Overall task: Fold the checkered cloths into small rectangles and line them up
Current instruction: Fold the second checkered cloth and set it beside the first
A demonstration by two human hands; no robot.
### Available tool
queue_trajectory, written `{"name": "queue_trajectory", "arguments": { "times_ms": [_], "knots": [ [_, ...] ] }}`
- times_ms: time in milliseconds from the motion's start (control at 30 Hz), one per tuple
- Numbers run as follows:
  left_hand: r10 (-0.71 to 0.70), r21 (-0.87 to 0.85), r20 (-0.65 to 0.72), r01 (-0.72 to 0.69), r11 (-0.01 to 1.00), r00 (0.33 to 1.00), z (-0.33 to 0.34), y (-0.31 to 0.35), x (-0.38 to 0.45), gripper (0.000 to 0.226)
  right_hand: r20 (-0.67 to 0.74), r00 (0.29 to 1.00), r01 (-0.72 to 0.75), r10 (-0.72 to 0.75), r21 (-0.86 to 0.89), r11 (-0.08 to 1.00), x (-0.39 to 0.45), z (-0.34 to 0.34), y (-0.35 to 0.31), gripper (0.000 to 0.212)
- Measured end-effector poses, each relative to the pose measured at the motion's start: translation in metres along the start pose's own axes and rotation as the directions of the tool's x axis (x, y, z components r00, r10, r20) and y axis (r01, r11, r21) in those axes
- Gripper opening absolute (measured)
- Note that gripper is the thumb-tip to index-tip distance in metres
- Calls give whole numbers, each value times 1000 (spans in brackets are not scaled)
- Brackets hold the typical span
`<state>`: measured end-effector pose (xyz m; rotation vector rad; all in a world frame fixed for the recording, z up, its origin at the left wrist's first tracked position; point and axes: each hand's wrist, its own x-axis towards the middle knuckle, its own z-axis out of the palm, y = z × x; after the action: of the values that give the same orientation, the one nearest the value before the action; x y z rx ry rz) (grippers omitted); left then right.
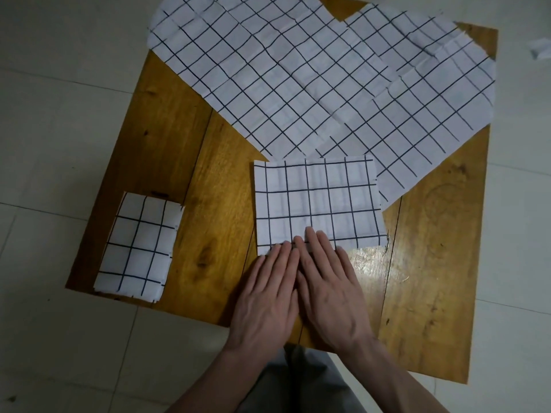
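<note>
A half-folded white cloth with a black grid [317,201] lies square in the middle of the wooden table [179,162]. My left hand [265,293] and my right hand [328,287] lie flat side by side, straight fingers pressing on the cloth's near edge. A small folded rectangle of the same checkered cloth [140,248] sits at the table's near left corner. Two large unfolded checkered cloths [268,73] [432,93] are spread across the far half of the table, overlapping each other; the nearer one's corner is tucked under the half-folded cloth.
The table stands on a pale tiled floor [59,114]. A small white scrap [541,47] lies on the floor at the far right. My legs in grey trousers [298,383] are under the near edge. Bare wood shows at the table's right side.
</note>
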<state>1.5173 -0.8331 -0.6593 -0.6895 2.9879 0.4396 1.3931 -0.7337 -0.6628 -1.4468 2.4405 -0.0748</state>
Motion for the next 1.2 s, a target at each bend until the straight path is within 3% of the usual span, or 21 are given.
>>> {"name": "queue_trajectory", "arguments": {
  "times_ms": [200, 633, 1033, 1200],
  "knots": [
    [-25, -38, 8, 25, 999, 1000, 4, -1, -2, 57, -36, 999, 35, -34, 24, 999, -6, -6, 5, 59],
    [-94, 26, 59, 92, 995, 994, 3, -4, -6, 61, 37, 994, 106, -106, 2, 994, -10, -7, 18, 65],
    [-143, -4, 53, 143, 990, 988, 7, -1, -7, 61, 64, 991, -117, 117, -11, 993, -38, -17, 92, 74],
    [-125, 3, 53, 125, 992, 991, 7, -2, -8, 62, 51, 985, -164, 162, 28, 986, -38, -14, 92, 74]
  ]
}}
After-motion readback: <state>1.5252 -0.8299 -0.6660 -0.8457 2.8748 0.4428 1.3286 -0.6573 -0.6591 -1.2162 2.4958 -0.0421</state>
